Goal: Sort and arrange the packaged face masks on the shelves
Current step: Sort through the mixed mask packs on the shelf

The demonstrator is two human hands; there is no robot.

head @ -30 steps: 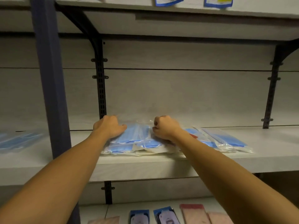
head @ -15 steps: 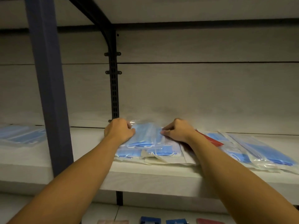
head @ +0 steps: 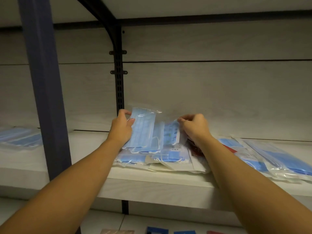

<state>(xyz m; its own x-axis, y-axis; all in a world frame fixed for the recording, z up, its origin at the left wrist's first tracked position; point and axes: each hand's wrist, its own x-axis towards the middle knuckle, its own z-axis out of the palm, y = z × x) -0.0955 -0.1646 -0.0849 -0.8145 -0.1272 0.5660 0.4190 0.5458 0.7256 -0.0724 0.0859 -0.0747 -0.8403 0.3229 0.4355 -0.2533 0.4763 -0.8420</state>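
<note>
On the white shelf [head: 152,188] lies a stack of clear packets of blue face masks [head: 152,157]. My left hand [head: 122,128] grips the left edge of one blue mask packet [head: 143,130] and tilts it up off the stack. Beside it, my right hand [head: 194,126] pinches the top edge of a second mask packet [head: 170,132], also raised. A packet with red print [head: 195,147] lies partly hidden under my right wrist.
More blue mask packets [head: 270,157] are spread on the shelf to the right, and another pile [head: 20,138] lies far left beyond the blue upright post [head: 43,90]. A black bracket rail [head: 119,85] runs up the back wall. Packets on the lower shelf [head: 157,231] show at the bottom.
Both hands were pressing flat on the stack; now each has taken hold of a packet and lifted its far edge up. The view has moved closer and shifted left.
</note>
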